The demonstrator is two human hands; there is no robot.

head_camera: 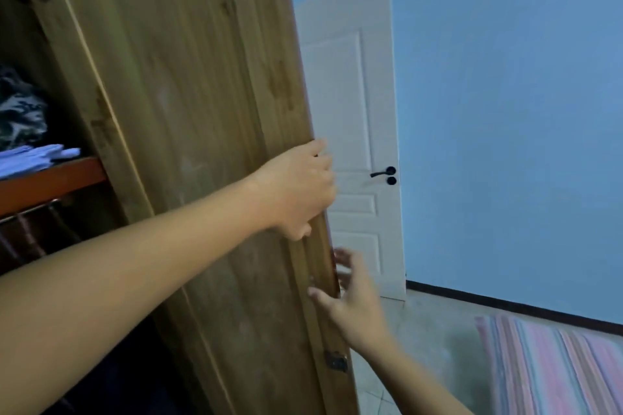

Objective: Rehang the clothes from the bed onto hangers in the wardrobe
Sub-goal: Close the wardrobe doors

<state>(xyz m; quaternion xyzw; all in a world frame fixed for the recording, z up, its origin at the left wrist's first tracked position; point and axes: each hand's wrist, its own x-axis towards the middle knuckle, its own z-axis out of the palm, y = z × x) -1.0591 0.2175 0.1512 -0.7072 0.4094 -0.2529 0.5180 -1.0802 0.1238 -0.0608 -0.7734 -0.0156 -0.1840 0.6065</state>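
Note:
The wooden wardrobe door [188, 131] stands swung open and fills the middle of the view. My left hand [296, 189] grips its free edge at mid height, with the fingers curled round the far side. Lower down, my right hand [352, 296] has its fingers spread at the same edge; the thumb lies near the door's face, and I cannot tell if it touches. Inside the wardrobe at the left, folded pale clothes [33, 158] lie on an orange-brown shelf [50, 184], with a metal rail [30, 209] under it. The bed [553, 367], with a striped pink sheet, shows at the bottom right.
A dark patterned fabric [20, 111] sits above the folded clothes. Behind the wardrobe door stands a shut white room door [350, 131] with a black handle [382, 173], set in a blue wall [505, 111]. Pale floor [428, 323] runs between wardrobe and bed.

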